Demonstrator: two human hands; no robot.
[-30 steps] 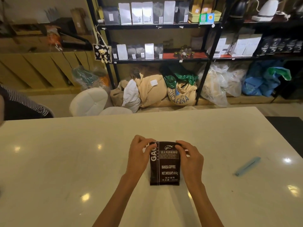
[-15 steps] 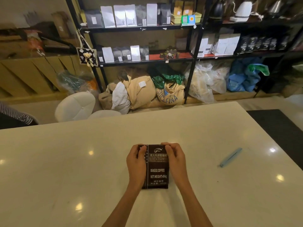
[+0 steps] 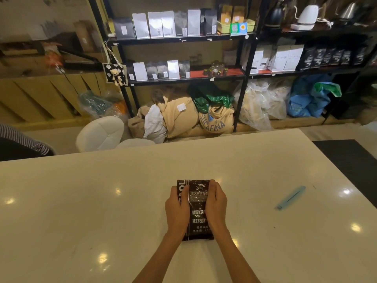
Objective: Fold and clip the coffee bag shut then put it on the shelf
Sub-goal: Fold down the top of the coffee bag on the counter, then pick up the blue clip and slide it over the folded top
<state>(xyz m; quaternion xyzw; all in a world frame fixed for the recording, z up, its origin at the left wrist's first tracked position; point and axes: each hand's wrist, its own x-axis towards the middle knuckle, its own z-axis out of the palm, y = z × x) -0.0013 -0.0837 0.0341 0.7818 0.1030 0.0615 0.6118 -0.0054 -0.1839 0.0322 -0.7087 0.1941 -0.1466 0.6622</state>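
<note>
Coffee bag (image 3: 199, 209) lies flat on the white counter (image 3: 81, 201), label up. Left hand (image 3: 177, 209) and right hand (image 3: 216, 205) are clamped on its two long sides, thumbs over the face — likely pinning it flat so the top end can be creased. Contents not visible; top fold state unclear. Blue bag clip (image 3: 290, 197) sits well right of the bag, untouched. Shelf (image 3: 183, 37) beyond the bag holds rows of white and dark pouches — clipping and shelving not yet done.

Warm, dimmish indoor light falls from overhead; my glossy tabletop (image 3: 81, 201) throws back a scatter of small round glare spots. My forearms cast only faint soft shadows. The shelves (image 3: 183, 37) bow at the wide-angle edges, and the far corners look soft and murky.
</note>
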